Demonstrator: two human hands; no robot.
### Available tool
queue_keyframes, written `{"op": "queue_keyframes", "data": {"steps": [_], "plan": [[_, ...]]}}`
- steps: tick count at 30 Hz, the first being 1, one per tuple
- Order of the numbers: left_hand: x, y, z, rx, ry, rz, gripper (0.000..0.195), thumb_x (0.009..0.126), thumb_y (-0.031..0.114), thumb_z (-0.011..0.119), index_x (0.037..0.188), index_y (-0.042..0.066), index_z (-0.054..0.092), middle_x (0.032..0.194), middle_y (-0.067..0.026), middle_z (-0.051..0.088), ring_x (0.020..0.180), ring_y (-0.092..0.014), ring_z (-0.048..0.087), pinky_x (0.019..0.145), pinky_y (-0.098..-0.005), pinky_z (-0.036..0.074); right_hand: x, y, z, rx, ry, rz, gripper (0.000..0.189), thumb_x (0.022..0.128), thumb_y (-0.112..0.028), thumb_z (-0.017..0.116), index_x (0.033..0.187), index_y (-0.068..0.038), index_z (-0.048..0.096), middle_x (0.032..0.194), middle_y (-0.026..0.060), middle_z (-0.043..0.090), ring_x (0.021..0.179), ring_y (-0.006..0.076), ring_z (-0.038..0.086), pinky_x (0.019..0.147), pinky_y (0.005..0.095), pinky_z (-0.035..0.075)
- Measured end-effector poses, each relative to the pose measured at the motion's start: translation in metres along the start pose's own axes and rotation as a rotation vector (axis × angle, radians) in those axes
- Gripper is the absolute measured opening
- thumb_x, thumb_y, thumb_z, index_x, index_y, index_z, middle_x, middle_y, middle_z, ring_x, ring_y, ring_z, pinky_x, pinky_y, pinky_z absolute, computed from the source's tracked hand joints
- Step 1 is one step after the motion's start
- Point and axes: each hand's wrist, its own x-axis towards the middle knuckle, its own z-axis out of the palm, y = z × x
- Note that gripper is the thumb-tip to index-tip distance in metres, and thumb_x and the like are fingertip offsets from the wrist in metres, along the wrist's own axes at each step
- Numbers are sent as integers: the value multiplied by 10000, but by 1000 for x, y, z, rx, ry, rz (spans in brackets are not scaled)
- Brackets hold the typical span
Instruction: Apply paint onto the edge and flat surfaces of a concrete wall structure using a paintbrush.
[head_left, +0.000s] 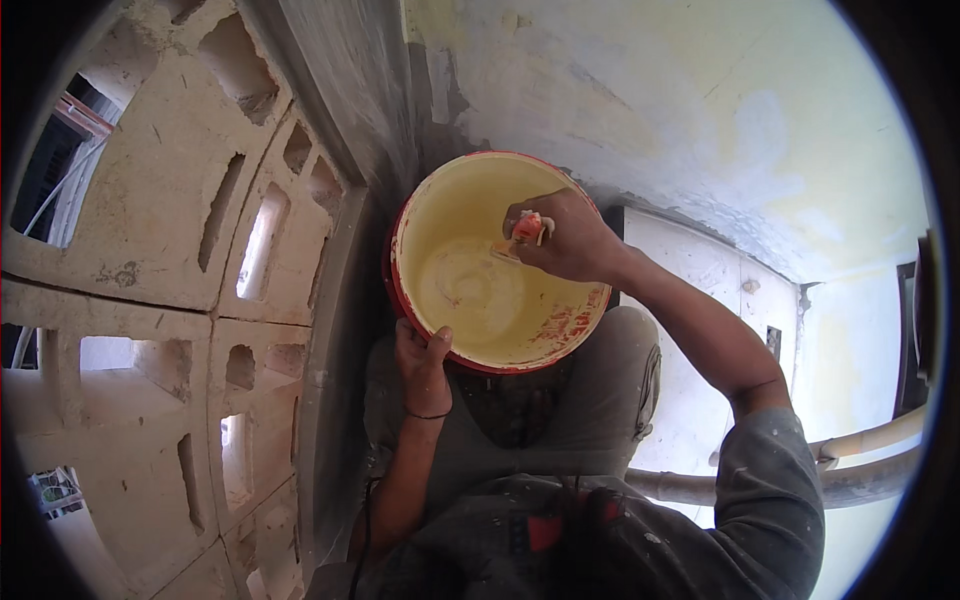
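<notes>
A red bucket (390, 262), coated inside with pale yellow paint, is tilted so that its open mouth faces me, above my knees. My left hand (425, 367) grips its near left rim, thumb over the edge. Inside the mouth, at the right, my right hand (559, 236) is closed around a red-ended handle (528, 226) of a tool. Part of the tool's pale, flat end shows below my fingers; the rest is hidden, so its kind is unclear. Red patches show through the paint on the bucket's lower right inner wall.
A pierced concrete block screen (165, 300) rises at the left, beside a grey ledge. Ahead stands a patchy, pale yellow plastered wall (637, 90). White panels (675, 240) lie beyond my right arm, and bamboo poles (675, 486) run at the lower right.
</notes>
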Motion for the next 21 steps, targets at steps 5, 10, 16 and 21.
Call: {"op": "queue_keyframes", "data": {"steps": [5, 10, 16, 21], "plan": [[-10, -22, 19, 135, -204, 31, 423, 918, 72, 767, 1211, 22, 466, 1211, -105, 643, 1120, -130, 610, 1014, -311, 485, 37, 110, 125, -360, -293, 339, 276, 769, -86, 730, 1037, -28, 754, 964, 229, 752, 968, 381, 740, 875, 462, 589], [-32, -19, 29, 125, -143, 61, 454, 898, 30, 774, 1219, 20, 453, 1225, -121, 634, 1112, -148, 630, 1005, -324, 509, 14, 136, 183, -380, -58, 349, 214, 817, -90, 715, 1008, 6, 731, 940, 268, 731, 965, 400, 734, 877, 478, 591], [-31, -21, 22, 135, -153, 54, 483, 877, 24, 797, 1218, 18, 454, 1232, -130, 635, 1122, -167, 640, 1019, -331, 513, -4, 158, 240, -332, 86, 456, 160, 839, -87, 711, 974, -2, 712, 943, 251, 727, 952, 401, 734, 872, 475, 591], [-30, -20, 23, 109, -190, 36, 470, 880, 14, 782, 1216, 21, 454, 1236, -129, 643, 1127, -162, 645, 1017, -326, 521, 1, 146, 212, -144, 41, 708, 225, 795, -71, 751, 995, 16, 695, 959, 230, 745, 934, 377, 749, 851, 444, 596]]}}
